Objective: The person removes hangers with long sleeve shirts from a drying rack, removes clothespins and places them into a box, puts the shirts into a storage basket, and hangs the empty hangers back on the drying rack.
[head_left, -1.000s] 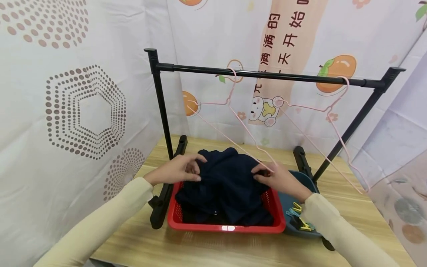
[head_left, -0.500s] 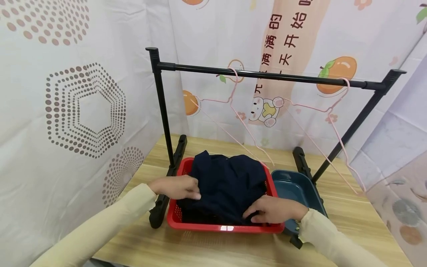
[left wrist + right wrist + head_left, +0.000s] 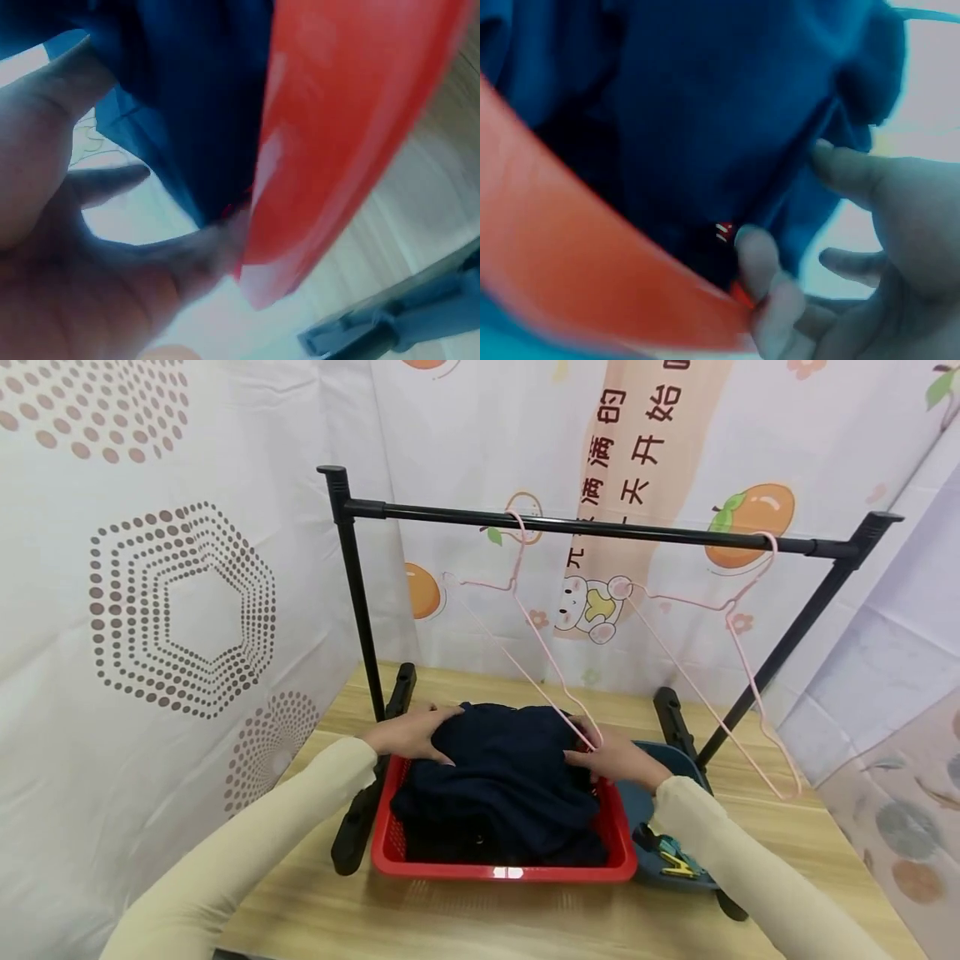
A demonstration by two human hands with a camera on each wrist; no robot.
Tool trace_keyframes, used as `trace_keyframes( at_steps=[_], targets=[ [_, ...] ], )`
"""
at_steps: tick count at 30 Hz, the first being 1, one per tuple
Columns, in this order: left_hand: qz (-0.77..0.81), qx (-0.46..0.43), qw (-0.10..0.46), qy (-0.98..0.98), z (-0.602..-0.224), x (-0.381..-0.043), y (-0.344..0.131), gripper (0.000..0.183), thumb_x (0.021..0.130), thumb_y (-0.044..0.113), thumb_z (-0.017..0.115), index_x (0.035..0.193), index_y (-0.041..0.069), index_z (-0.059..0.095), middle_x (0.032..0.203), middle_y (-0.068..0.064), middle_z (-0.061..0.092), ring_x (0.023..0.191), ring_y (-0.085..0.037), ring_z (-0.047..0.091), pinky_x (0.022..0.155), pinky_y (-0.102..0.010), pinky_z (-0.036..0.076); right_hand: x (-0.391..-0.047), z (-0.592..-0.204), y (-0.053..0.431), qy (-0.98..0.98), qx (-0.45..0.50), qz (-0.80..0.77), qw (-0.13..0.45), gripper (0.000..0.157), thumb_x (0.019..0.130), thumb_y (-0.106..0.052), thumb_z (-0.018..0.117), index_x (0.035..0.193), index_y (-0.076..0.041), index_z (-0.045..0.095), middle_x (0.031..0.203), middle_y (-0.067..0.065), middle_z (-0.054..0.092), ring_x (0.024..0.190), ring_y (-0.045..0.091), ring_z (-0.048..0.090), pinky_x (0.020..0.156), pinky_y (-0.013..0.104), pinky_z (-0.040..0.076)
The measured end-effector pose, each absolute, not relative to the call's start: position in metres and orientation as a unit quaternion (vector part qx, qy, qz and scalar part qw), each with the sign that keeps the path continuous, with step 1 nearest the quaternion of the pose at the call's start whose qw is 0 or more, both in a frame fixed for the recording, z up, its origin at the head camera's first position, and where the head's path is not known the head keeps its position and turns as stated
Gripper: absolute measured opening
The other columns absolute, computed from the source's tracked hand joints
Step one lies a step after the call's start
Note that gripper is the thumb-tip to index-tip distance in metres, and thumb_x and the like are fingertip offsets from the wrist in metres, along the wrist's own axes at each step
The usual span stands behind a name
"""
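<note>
Dark navy cloth, bunched like a garment (image 3: 510, 760), lies heaped in a red plastic basket (image 3: 510, 872). My left hand (image 3: 412, 732) is at the heap's far left, thumb and fingers spread apart against the cloth. In the left wrist view the thumb (image 3: 71, 75) meets the cloth and a finger reaches the basket's rim. On the far right of the heap is my right hand (image 3: 618, 756); its thumb (image 3: 851, 169) and bent forefinger touch the cloth with a gap between them. A pink hanger (image 3: 551, 652) hangs in front of this hand in the head view.
A black clothes rack (image 3: 600, 529) stands over the wooden table (image 3: 787, 852) and also carries a second pink hanger (image 3: 738, 635). Beside the basket, a blue tray (image 3: 675, 760) contains yellow and teal clips (image 3: 678, 860). Printed curtains surround the table.
Both hands first came down toward the basket's front with the cloth, then moved back up to the heap's far sides. The cloth's folds have shifted.
</note>
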State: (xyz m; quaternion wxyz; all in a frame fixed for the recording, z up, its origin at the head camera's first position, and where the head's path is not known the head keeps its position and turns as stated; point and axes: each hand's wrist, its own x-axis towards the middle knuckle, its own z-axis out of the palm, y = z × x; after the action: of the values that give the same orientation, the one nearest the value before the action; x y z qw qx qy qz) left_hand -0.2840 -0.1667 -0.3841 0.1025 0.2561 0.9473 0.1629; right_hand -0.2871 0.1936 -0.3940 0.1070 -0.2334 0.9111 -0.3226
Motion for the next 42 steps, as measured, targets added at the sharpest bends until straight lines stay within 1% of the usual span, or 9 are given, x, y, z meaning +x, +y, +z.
trace_keyframes(
  at_steps=[3,9,14,17,23,29,34,39,42],
  targets=[
    [0.173,0.268,0.095,0.943,-0.388,-0.289,-0.163,0.075,0.077,0.033,0.08,0.14,0.009,0.046,0.131,-0.013,0.045,0.116,-0.025,0.048,0.095,-0.039,0.043,-0.289,-0.402,0.189,0.896,-0.21,-0.364,0.146,0.063,0.09,-0.023,0.065,0.144,-0.013,0.034,0.092,0.016,0.055,0.054,0.029,0.062,0.047,0.039,0.049],
    [0.219,0.272,0.059,0.935,-0.379,-0.289,-0.154,0.041,0.081,0.005,0.075,0.12,0.004,0.062,0.094,-0.002,0.06,0.087,-0.016,0.057,0.079,-0.033,0.049,-0.29,-0.392,0.182,0.891,-0.209,-0.393,0.095,0.041,0.086,-0.005,0.065,0.126,-0.006,0.059,0.096,0.013,0.065,0.058,0.023,0.059,0.054,0.034,0.05],
    [0.213,0.294,-0.017,0.932,-0.366,-0.271,-0.159,0.032,0.086,0.006,0.071,0.117,0.007,0.065,0.088,0.002,0.056,0.082,-0.013,0.054,0.076,-0.032,0.047,-0.277,-0.374,0.186,0.891,-0.224,-0.391,0.058,0.031,0.088,-0.016,0.07,0.118,-0.016,0.066,0.094,0.001,0.069,0.075,0.015,0.062,0.065,0.03,0.051],
    [0.2,0.317,-0.04,0.926,-0.362,-0.254,-0.168,0.032,0.086,0.01,0.071,0.118,0.009,0.065,0.086,0.005,0.052,0.078,-0.011,0.051,0.073,-0.031,0.045,-0.26,-0.364,0.192,0.887,-0.252,-0.384,0.044,0.029,0.087,-0.02,0.071,0.116,-0.021,0.067,0.09,-0.004,0.07,0.07,0.015,0.062,0.06,0.029,0.051],
    [0.161,0.385,0.036,0.908,-0.365,-0.221,-0.186,0.036,0.089,0.007,0.066,0.125,0.002,0.062,0.083,0.007,0.049,0.072,-0.006,0.046,0.069,-0.024,0.045,-0.226,-0.366,0.212,0.878,-0.33,-0.347,0.025,0.029,0.084,-0.013,0.073,0.111,-0.024,0.069,0.086,-0.011,0.068,0.058,0.008,0.059,0.046,0.023,0.043],
    [0.113,0.44,0.104,0.885,-0.379,-0.209,-0.189,0.008,0.091,0.006,0.063,0.085,0.011,0.064,0.071,0.007,0.033,0.064,-0.008,0.028,0.058,-0.019,0.03,-0.217,-0.394,0.218,0.88,-0.411,-0.236,0.01,0.032,0.08,-0.006,0.076,0.105,-0.025,0.072,0.092,-0.01,0.069,0.062,0.0,0.054,0.054,0.019,0.047],
    [0.076,0.446,0.12,0.884,-0.388,-0.209,-0.184,0.009,0.091,0.012,0.065,0.093,0.018,0.072,0.081,0.008,0.043,0.077,-0.01,0.036,0.067,-0.021,0.031,-0.212,-0.412,0.212,0.899,-0.415,-0.134,0.02,0.029,0.078,-0.006,0.077,0.102,-0.022,0.075,0.09,-0.012,0.063,0.078,0.004,0.058,0.067,0.024,0.051],
    [0.077,0.437,0.154,0.883,-0.395,-0.218,-0.182,0.009,0.091,0.017,0.065,0.096,0.021,0.071,0.128,-0.003,0.055,0.132,-0.03,0.034,0.102,-0.038,0.037,-0.209,-0.418,0.206,0.91,-0.409,-0.065,-0.009,0.027,0.075,-0.012,0.08,0.099,-0.022,0.077,0.09,-0.009,0.053,0.077,0.008,0.047,0.065,0.026,0.048],
    [0.108,0.435,0.182,0.875,-0.398,-0.23,-0.182,0.01,0.093,0.02,0.062,0.084,0.023,0.065,0.119,0.001,0.063,0.138,-0.029,0.031,0.106,-0.041,0.034,-0.21,-0.417,0.205,0.909,-0.412,-0.056,-0.008,0.028,0.075,-0.012,0.08,0.1,-0.021,0.077,0.099,-0.005,0.055,0.082,0.01,0.049,0.069,0.029,0.05]
  ],
)
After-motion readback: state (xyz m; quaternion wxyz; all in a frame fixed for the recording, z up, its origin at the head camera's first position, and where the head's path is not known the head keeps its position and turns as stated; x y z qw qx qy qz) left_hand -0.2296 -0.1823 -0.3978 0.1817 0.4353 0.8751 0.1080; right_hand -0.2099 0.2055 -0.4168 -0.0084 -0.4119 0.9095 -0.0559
